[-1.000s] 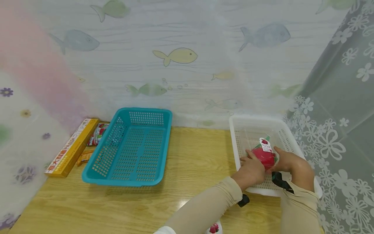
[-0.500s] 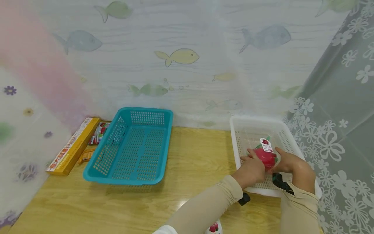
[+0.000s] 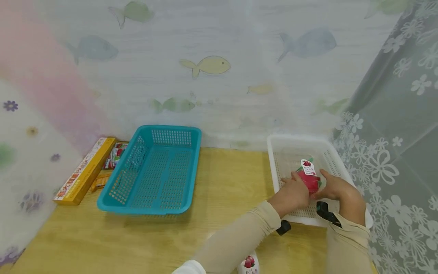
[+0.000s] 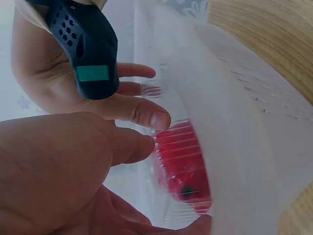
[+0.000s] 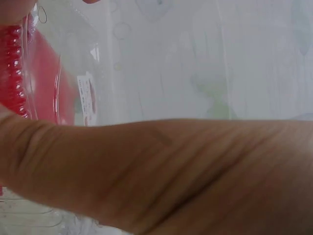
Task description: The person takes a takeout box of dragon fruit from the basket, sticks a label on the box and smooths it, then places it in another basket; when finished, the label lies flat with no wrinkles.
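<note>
A red dragon fruit (image 3: 309,182) with green tips lies inside a clear plastic box (image 4: 182,169) that bears a white label (image 3: 308,167). The box is inside the white basket (image 3: 272,161) at the right. My left hand (image 3: 292,195) grips the box's near left side, fingers spread over it. From the right, my right hand (image 3: 342,193) holds the same box by its near right part. In the left wrist view both thumbs meet at the box's ribbed edge. The right wrist view shows the right hand (image 5: 161,166) across the box, most fingers out of frame.
A blue-green basket (image 3: 161,208) stands left of centre. Beside it lie a yellow pasta box (image 3: 85,171), a red-and-green packet (image 3: 115,154) and a small orange packet (image 3: 100,182). A white item with a fruit picture (image 3: 249,263) is at the front edge. A patterned curtain (image 3: 219,99) hangs behind.
Both hands keep hold of the clear box, which has shifted and tilted slightly in the white basket. The view has moved a little.
</note>
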{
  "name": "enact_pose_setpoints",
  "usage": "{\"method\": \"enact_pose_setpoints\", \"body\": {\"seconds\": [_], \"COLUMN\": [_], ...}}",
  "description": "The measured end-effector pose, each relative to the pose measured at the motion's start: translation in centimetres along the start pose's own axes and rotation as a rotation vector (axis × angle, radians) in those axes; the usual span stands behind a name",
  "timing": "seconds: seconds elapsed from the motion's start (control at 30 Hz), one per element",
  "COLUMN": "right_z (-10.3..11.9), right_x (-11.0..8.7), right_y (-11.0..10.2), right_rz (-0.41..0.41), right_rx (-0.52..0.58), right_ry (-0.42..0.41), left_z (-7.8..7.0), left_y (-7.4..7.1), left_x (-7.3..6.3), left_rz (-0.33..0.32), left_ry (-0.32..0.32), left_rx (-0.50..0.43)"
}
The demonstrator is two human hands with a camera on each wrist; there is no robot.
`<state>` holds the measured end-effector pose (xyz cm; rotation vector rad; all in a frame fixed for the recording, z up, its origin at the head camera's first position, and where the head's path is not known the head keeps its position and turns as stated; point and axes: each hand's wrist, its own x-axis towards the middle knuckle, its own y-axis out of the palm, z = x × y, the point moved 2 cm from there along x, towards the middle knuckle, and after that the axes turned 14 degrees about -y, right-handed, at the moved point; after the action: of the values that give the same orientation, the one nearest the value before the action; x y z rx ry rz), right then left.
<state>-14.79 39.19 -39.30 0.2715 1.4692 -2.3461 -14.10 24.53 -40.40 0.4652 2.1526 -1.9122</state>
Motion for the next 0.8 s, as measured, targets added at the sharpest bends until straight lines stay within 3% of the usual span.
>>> {"method": "enact_pose_setpoints", "body": {"seconds": [0.03, 0.13, 0.23, 0.3, 0.4, 0.53, 0.8], "right_z": [0.2, 0.6, 1.5, 2.1, 3.2, 4.5, 6.7], "right_x": [0.0, -0.4, -1.2, -1.6, -2.0, -2.2, -2.5], "right_y": [-0.1, -0.4, -0.7, -0.9, -0.7, -0.2, 0.9], "right_rz": [-0.010, -0.044, -0.081, -0.120, -0.185, -0.247, -0.298], "right_rx": [-0.010, -0.037, -0.077, -0.109, -0.137, -0.177, -0.206], "right_ry": [-0.004, -0.008, -0.012, -0.031, -0.066, -0.119, -0.145], "left_z": [0.2, 1.2, 2.5, 3.4, 4.9, 7.0, 11.3], "left_y": [0.0, -0.3, -0.8, -1.5, -2.8, -4.1, -4.9], "left_x": [-0.1, -0.5, -1.1, -1.3, -1.4, -1.4, -1.1], "left_rz": [-0.021, -0.170, -0.326, -0.391, -0.435, -0.494, -0.466], "left_ry": [0.008, 0.126, 0.262, 0.314, 0.318, 0.280, 0.232], "left_rx": [-0.017, -0.046, -0.041, 0.001, 0.092, 0.130, 0.013]}}
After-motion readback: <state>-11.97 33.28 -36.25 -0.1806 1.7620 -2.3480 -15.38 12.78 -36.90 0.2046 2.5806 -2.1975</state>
